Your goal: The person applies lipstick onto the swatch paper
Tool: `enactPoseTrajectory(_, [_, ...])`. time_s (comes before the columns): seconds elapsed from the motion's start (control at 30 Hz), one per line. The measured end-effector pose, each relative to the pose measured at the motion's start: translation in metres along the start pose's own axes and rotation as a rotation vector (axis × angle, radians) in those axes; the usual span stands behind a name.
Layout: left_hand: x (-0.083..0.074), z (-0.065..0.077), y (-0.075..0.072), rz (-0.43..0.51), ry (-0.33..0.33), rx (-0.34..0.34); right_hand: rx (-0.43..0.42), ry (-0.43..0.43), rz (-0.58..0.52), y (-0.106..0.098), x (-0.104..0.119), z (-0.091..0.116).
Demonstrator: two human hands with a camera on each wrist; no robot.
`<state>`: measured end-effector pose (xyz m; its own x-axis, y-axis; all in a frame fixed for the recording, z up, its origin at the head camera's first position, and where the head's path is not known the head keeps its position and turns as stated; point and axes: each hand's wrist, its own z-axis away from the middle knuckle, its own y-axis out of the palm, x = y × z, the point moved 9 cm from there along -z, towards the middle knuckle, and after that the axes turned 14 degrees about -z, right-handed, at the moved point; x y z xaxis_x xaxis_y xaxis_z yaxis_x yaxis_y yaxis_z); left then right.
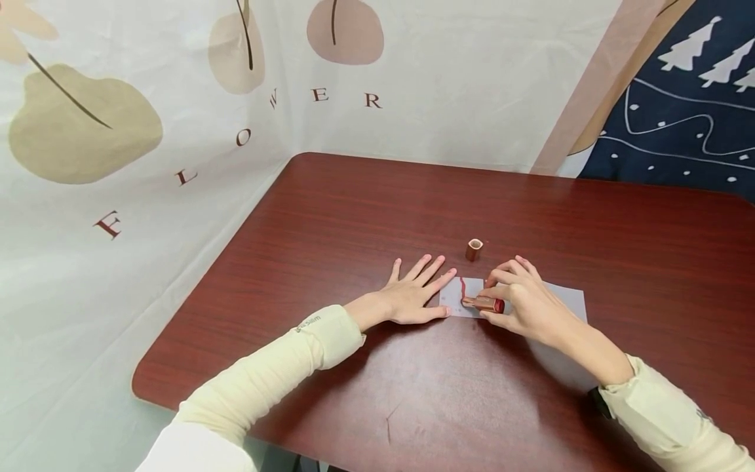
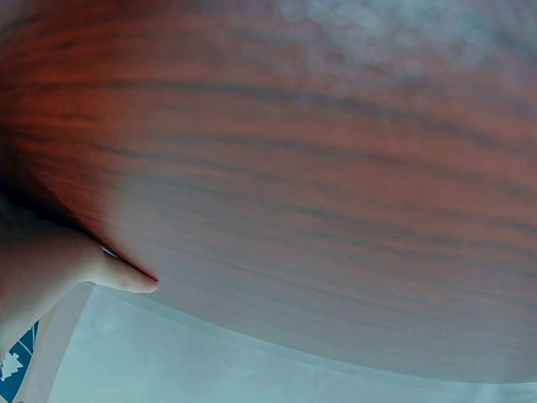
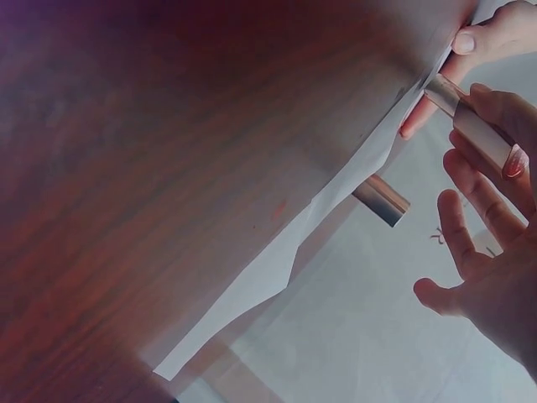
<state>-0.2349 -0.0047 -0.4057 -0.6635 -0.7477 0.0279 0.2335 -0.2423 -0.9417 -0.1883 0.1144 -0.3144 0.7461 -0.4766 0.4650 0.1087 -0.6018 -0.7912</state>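
Note:
A lipstick (image 1: 486, 303) in a copper-coloured tube lies slanted between the thumb and fingers of my right hand (image 1: 525, 301). Its tip meets a sheet of white paper (image 1: 569, 300) at the lower end of a wavy red line (image 1: 463, 287). My left hand (image 1: 409, 296) rests flat with fingers spread, its thumb and index fingertip on the paper's left edge. Behind the paper stands the lipstick cap (image 1: 474, 250), hollow end up. In the right wrist view the lipstick (image 3: 482, 134) shows a red base end, and the other fingers spread loosely.
The dark red wooden table (image 1: 354, 210) extends around the paper on every side. A white printed cloth (image 1: 460, 98) hangs behind and to the left, and a navy cloth with white trees (image 1: 678, 131) hangs at the back right.

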Motion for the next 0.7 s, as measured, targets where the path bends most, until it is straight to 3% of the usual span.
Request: enactPoseTrajectory(0.7, [-0.0002,-0.0002,0.0018,0.008,-0.001,0.003,-0.011,-0.018,-0.005,0.0,0.0016,0.0017])
